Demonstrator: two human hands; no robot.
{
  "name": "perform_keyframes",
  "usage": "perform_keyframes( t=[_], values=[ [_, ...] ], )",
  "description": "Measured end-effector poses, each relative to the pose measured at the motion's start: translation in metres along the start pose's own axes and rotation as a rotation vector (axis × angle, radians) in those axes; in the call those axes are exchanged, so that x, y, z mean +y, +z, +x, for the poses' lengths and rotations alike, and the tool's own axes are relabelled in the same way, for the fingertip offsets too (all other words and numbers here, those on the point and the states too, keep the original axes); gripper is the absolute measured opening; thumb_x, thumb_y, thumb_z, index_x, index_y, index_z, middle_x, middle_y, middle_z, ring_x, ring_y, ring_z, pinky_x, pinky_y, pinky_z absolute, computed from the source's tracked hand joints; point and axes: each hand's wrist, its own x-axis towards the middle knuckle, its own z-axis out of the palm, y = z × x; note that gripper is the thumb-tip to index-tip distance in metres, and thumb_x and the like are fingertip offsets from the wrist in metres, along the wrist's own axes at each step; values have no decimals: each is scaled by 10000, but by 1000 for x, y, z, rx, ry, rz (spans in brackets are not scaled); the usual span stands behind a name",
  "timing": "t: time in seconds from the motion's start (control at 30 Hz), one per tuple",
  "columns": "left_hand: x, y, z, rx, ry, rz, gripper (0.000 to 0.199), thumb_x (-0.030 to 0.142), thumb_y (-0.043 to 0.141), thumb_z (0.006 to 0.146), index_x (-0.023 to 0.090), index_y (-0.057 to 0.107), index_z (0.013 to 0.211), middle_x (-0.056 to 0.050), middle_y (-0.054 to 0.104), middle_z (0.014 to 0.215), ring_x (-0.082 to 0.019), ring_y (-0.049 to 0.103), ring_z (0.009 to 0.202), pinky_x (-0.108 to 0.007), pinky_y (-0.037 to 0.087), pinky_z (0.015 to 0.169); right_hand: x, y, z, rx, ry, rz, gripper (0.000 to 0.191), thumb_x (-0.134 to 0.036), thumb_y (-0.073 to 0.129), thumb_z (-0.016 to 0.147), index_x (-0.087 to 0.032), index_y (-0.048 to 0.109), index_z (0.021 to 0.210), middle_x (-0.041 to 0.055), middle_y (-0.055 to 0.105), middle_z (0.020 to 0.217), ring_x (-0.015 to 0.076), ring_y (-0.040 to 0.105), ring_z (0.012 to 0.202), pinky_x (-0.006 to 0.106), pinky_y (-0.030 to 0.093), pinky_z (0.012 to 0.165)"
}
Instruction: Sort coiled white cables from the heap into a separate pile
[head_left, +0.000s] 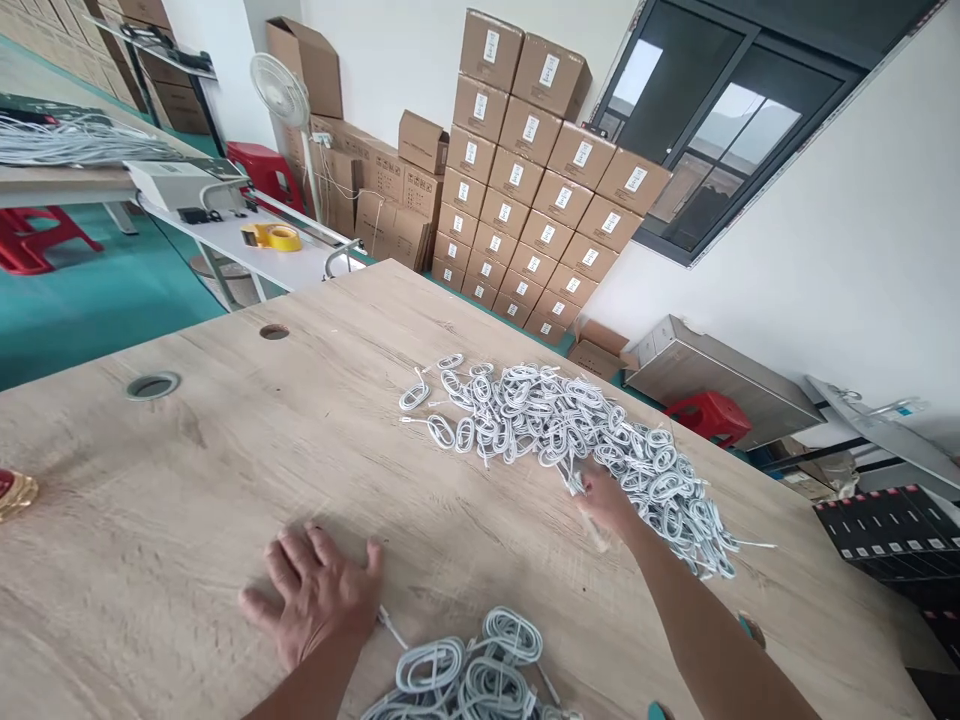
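Observation:
My left hand (319, 590) lies palm down on the wooden table (225, 470) with its fingers spread and nothing in it. Across the middle right of the table stretches a large pile of coiled white cables (555, 410). At the near edge of that pile, my right hand (604, 497) has its fingers closed on a white cable (574, 480); a blurred clear strip shows just below the fingers. A smaller heap of coiled grey-white cables (495, 685) sits close to me, right of my left forearm.
Round holes (152, 386) pierce the table at the left. A red and gold object (15, 493) sits at the left edge. Beyond stand stacked cartons (517, 175), a fan (280, 88), a side table with yellow tape (277, 237) and red stools (709, 417). Black boxes (892, 535) are at the right.

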Motion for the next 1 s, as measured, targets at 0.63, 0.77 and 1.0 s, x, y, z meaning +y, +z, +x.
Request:
perform_keyframes(
  t=[0.63, 0.77, 1.0],
  values=[
    [-4, 6, 4, 43, 69, -28, 911, 667, 245, 918, 65, 241, 1601, -255, 251, 1679, -366, 108, 1588, -723, 87, 1240, 16, 53, -81, 97, 409, 1118, 498, -547, 785, 678, -215, 646, 1023, 60, 736, 976, 231, 695, 879, 307, 525, 665],
    [-3, 1, 3, 40, 69, -36, 906, 647, 258, 916, 39, 261, 1587, -273, 249, 1673, -384, 121, 1582, -730, 89, 1234, -1, 70, -72, 186, 281, 901, 765, -363, 831, 585, -236, 593, 1300, 54, 765, 1073, 250, 722, 957, 363, 563, 842],
    [-2, 0, 3, 12, 59, -41, 917, 637, 302, 897, 32, 270, 1585, -272, 249, 1672, -388, 116, 1578, -731, 93, 1230, 28, 89, -83, 322, 428, 1049, 909, -419, 823, 529, -182, 569, 1370, 61, 765, 930, 245, 688, 741, 298, 488, 527]
  ],
)
